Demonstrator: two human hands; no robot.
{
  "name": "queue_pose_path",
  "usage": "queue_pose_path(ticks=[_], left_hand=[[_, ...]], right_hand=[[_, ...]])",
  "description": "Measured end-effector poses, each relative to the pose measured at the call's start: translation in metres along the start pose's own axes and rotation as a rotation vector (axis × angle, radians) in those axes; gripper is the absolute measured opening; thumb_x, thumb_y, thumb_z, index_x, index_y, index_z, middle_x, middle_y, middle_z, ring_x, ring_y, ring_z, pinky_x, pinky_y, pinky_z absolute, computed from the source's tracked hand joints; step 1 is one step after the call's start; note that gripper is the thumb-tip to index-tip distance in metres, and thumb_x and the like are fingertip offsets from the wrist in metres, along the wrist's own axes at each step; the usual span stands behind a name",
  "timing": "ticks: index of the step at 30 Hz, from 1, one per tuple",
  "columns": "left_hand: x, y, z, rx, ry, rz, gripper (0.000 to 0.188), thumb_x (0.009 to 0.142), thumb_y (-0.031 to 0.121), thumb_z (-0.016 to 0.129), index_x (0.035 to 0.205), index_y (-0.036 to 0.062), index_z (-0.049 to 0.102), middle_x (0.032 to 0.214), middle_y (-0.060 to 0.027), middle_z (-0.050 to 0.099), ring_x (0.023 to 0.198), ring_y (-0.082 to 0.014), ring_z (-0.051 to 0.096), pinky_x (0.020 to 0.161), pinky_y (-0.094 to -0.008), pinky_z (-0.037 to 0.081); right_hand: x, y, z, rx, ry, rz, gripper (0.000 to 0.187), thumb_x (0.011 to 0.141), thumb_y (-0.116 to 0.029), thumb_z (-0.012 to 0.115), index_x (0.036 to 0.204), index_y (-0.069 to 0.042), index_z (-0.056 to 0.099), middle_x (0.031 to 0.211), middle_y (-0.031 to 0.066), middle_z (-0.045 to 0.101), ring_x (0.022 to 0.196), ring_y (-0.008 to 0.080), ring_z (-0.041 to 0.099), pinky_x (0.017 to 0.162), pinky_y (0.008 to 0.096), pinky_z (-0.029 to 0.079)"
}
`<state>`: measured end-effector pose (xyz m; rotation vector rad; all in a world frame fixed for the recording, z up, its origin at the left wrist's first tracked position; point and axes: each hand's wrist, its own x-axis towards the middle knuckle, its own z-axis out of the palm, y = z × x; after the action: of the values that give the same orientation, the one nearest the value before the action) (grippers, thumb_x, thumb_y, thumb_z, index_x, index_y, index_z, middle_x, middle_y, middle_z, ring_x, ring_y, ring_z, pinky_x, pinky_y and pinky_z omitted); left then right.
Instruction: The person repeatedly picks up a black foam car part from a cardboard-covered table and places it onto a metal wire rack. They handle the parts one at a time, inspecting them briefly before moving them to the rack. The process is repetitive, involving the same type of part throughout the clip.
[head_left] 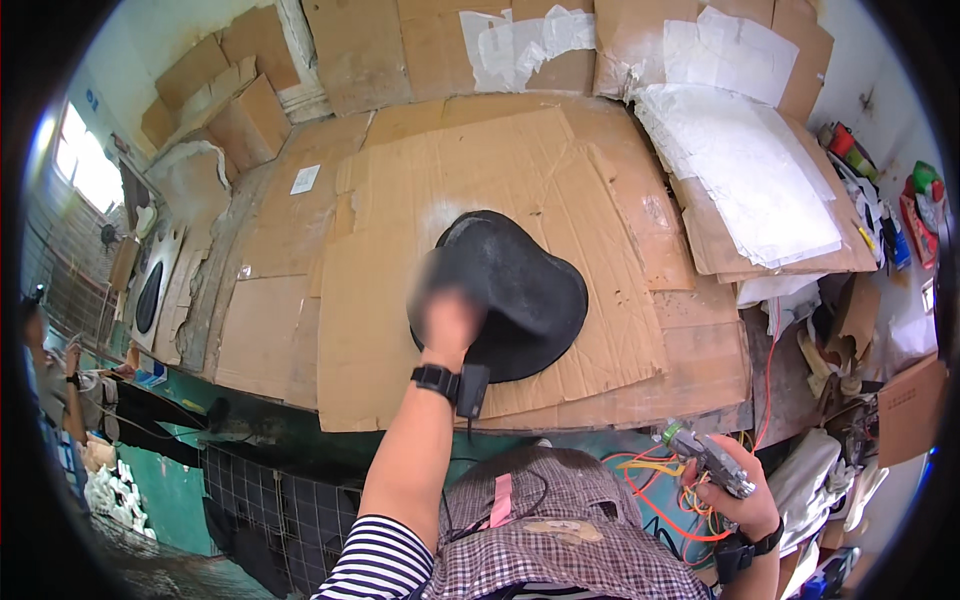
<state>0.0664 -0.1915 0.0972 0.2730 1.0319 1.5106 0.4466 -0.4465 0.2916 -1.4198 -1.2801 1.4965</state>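
A black, rounded saddle-shaped piece (525, 290), looking like a seat pad or cover, lies on the cardboard-covered table. One side of it is folded into a hollow. My left hand (448, 318) is on its near left side; blur hides the fingers, so whether they grip it cannot be made out. Over at the lower right, beyond the table's front edge, my right hand (742, 495) is wrapped round a metal spray gun (708, 462) with a green part at its tip. The gun points up and left, apart from the black piece.
Loose cardboard (375, 350) covers the table. Orange and yellow hoses (640, 480) hang beneath the gun. White sheets (740, 170) lie on a cardboard stack at right. Another black piece (150, 297) is at far left, near another person's arm (75, 395).
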Motion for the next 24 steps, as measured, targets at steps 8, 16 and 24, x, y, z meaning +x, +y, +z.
queue_pose_path(ticks=[8,16,24], left_hand=[[-0.041,0.154,0.066,-0.457,-0.245,0.336,0.012,0.081,-0.002,0.057,0.092,0.0016,0.059,0.093,-0.0108,0.066,0.088,-0.0225,0.063,0.081,-0.0358,0.051],[-0.102,0.220,-0.049,-0.396,-0.109,0.539,0.007,0.084,-0.001,0.058,0.091,-0.0022,0.059,0.090,-0.0119,0.063,0.086,-0.0224,0.059,0.087,-0.0340,0.048],[-0.136,0.236,-0.146,-0.470,0.213,0.618,0.018,0.088,0.000,0.046,0.103,-0.0094,0.052,0.100,-0.0175,0.061,0.095,-0.0276,0.059,0.094,-0.0381,0.048]], right_hand=[[0.000,-0.022,-0.005,0.013,0.089,0.004,0.060,0.077,-0.008,0.074,0.130,0.000,0.047,0.091,0.0074,0.064,0.076,0.0129,0.060,0.069,0.0268,0.050],[-0.010,-0.017,-0.004,-0.023,-0.074,-0.063,0.055,0.077,-0.004,0.071,0.127,0.001,0.049,0.088,0.0078,0.063,0.077,0.0155,0.062,0.069,0.0301,0.051],[-0.044,-0.031,-0.004,-0.157,0.234,-0.098,0.054,0.078,-0.014,0.070,0.123,0.006,0.049,0.082,0.0068,0.062,0.072,0.0125,0.060,0.065,0.0260,0.048]])
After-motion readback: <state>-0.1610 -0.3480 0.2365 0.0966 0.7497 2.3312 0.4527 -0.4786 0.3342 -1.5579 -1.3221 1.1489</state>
